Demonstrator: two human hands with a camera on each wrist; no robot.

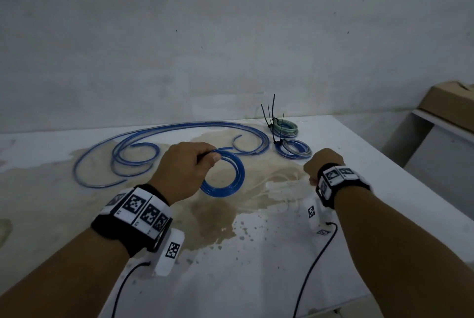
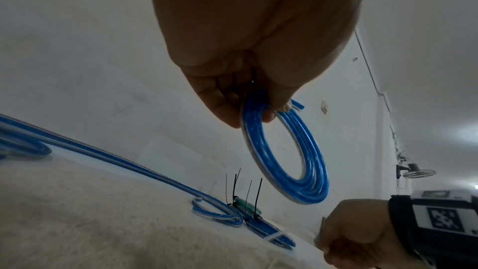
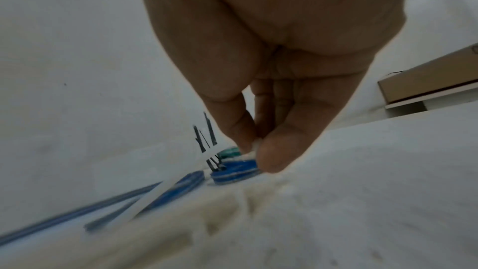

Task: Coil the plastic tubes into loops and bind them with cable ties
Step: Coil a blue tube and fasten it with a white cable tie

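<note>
Your left hand grips blue tube coil above tabletop; right hand pinches white cable tie.

Glossy translucent blue plastic tube coil

You have three coiled tube bundles — two tied, one held; loose blue tubes uncounted; two hands.
</note>
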